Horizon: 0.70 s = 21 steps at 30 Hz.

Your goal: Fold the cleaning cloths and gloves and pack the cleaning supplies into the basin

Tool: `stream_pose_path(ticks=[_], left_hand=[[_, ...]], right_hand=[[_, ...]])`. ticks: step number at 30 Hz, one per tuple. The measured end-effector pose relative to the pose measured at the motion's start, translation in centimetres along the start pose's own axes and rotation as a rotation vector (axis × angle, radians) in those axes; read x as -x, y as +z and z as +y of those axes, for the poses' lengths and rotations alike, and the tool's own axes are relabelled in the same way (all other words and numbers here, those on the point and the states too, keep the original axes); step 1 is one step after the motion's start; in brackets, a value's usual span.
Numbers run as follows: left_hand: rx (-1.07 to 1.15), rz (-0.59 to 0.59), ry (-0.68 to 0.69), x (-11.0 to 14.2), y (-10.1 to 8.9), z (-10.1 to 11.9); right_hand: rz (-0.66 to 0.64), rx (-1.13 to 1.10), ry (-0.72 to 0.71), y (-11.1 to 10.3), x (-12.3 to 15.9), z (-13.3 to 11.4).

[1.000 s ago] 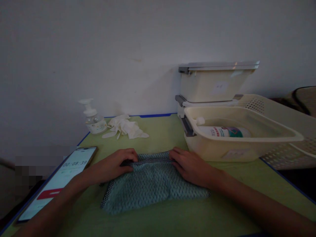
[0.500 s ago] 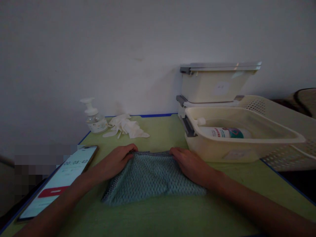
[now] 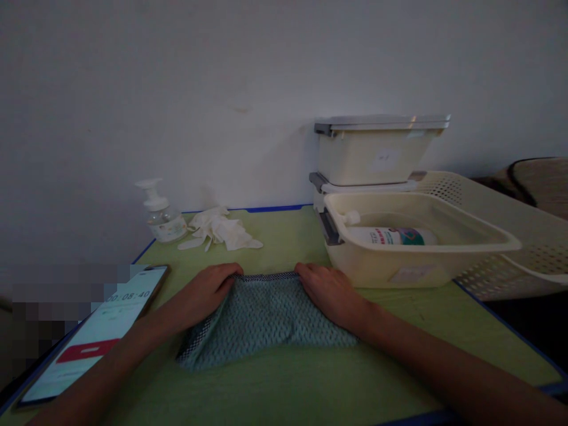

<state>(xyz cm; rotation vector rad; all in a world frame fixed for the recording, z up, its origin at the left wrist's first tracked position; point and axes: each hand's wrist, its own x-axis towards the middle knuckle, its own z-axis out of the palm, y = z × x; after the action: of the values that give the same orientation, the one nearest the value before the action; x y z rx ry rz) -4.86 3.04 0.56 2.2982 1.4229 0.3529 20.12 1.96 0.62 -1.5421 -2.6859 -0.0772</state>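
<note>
A folded blue-green waffle cloth (image 3: 261,319) with a dark checked edge lies on the green table (image 3: 284,378) in front of me. My left hand (image 3: 202,294) rests on the cloth's far left corner, fingers curled over the edge. At the far right corner my right hand (image 3: 331,293) lies palm down, its fingers pressed on the edge. Both hands grip the cloth's far hem.
A phone (image 3: 91,337) showing a timer lies at the left edge. A pump bottle (image 3: 160,214) and white gloves (image 3: 219,229) sit at the back left. A cream tub (image 3: 412,248) holding a bottle, stacked lidded boxes (image 3: 377,151) and a perforated basket (image 3: 510,231) fill the right side.
Both hands have pushed the cloth's near fold up to the far edge and flattened it. The cloth now looks narrower. The view has shifted slightly.
</note>
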Motion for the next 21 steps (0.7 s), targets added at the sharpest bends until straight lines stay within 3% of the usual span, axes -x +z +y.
stream_pose_path(ticks=[5, 13, 21], left_hand=[[-0.009, 0.047, -0.022, -0.1, 0.2, -0.3], [-0.094, 0.019, 0.047, -0.2, 0.1, -1.3], [-0.092, 0.094, 0.029, 0.0, 0.4, -1.9]], right_hand=[[0.017, 0.033, -0.025, 0.0, 0.1, -0.1], [0.097, 0.055, -0.081, 0.3, 0.0, 0.0], [0.174, 0.048, -0.073, 1.1, -0.2, 0.1]])
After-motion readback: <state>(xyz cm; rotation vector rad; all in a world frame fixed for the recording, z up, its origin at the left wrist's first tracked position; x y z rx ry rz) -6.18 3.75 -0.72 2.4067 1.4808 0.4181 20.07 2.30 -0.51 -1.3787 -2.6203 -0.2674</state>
